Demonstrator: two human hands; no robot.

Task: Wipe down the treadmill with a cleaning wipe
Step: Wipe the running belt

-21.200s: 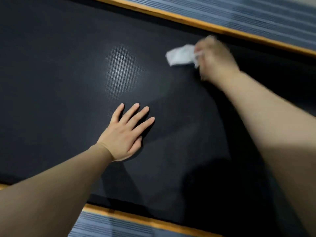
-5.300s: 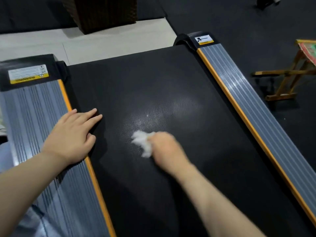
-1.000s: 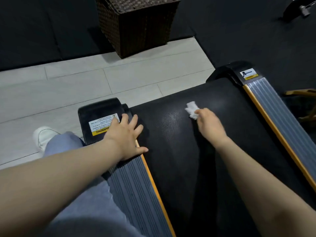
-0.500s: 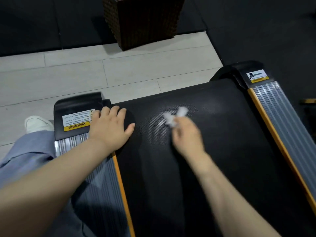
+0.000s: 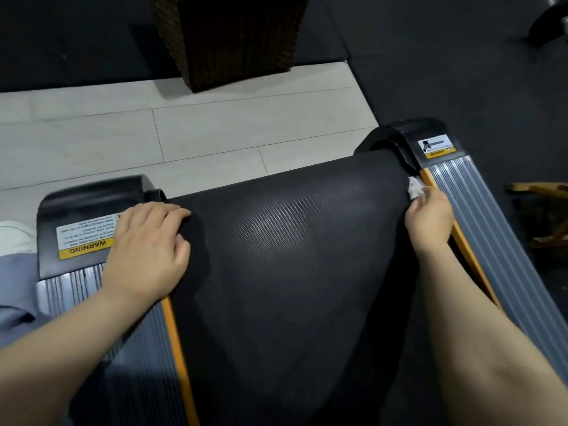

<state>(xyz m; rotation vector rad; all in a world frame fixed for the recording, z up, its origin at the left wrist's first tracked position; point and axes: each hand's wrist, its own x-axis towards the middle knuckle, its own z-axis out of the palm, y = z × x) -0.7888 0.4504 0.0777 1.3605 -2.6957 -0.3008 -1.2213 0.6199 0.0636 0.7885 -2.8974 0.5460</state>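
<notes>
The treadmill's black belt (image 5: 285, 272) fills the middle of the head view, with its rear end near the top. My right hand (image 5: 428, 219) grips a crumpled white wipe (image 5: 415, 187) at the belt's far right edge, against the orange strip of the right grey side rail (image 5: 482, 229). My left hand (image 5: 147, 250) rests flat on the left rail's end cap (image 5: 86, 210), partly covering the yellow warning label (image 5: 83, 241); its fingertips reach onto the belt's left edge.
A dark woven basket (image 5: 233, 38) stands on the pale floor planks (image 5: 184, 133) beyond the treadmill's end. Black mat (image 5: 461, 72) covers the floor at right, where a wooden stand (image 5: 547, 210) sits beside the right rail. My grey trouser leg (image 5: 15, 287) and a white shoe (image 5: 12, 238) show at left.
My right hand has swept the wipe from the belt's middle across to its far right edge. My left hand stays on the left end cap.
</notes>
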